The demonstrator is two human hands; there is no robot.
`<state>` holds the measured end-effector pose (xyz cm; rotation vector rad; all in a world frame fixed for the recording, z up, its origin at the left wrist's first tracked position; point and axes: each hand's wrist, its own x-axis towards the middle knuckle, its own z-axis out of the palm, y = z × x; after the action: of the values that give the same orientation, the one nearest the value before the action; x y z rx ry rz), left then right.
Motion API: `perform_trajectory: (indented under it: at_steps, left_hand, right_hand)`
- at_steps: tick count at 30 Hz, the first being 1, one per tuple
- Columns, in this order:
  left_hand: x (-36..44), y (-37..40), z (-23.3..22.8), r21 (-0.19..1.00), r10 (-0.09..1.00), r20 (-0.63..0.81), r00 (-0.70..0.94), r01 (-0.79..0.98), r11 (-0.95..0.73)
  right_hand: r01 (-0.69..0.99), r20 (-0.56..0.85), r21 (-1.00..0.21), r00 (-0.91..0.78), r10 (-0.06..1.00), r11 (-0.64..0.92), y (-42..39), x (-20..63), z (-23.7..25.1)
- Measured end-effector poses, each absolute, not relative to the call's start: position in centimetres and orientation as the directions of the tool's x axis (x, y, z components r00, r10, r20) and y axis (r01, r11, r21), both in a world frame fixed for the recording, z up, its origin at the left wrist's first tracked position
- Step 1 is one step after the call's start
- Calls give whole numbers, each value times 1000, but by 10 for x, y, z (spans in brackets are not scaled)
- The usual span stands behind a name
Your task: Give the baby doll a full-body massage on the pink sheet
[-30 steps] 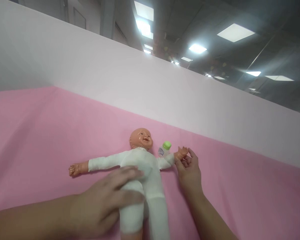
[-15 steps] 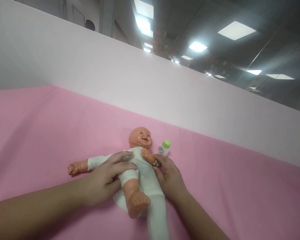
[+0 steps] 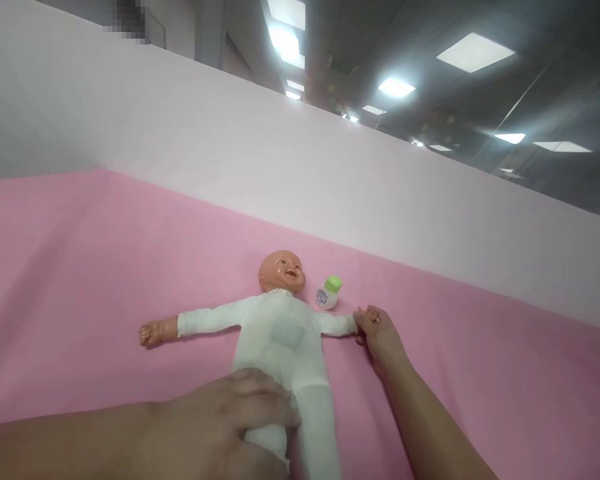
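Left hand (image 3: 220, 420) clasps doll (image 3: 280, 333) leg; right hand (image 3: 377, 333) grips doll's outstretched wrist.

Count on the pink surface: one doll, one bottle, two hands.

One baby doll (image 3: 280, 333) in a white suit: one bare head, two arms spread, one doll hand visible, the other covered; two white legs, partly cut off by the frame edge. One small bottle (image 3: 329, 293) with one green cap. Two bare hands, same person: left hand (image 3: 225, 423), right hand (image 3: 380, 337). One pink cloth (image 3: 80, 267). One white partition wall (image 3: 230, 153). Ceiling light panels overhead, several, exact number unclear.
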<state>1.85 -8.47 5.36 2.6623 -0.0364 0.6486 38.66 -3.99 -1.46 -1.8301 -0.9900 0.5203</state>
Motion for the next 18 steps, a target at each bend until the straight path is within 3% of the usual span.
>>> perform_trajectory:
  at_steps: [5,9,14,18]
  left_hand:
    - [18,-84,52,369,64,441,895,-116,-922]
    - [13,-78,45,380,124,532,837,-105,-919]
    - [2,-53,25,460,382,578,721,98,-882]
    - [-1,-27,10,603,567,422,707,248,-758]
  right_hand:
    - [508,100,-811,610,786,-291,-40,397,-12]
    - [424,90,-874,625,775,-240,-44,381,-6]
    - [525,380,-849,532,757,57,-59,339,7]
    - [691,486,-688,216,847,219,-66,309,4]
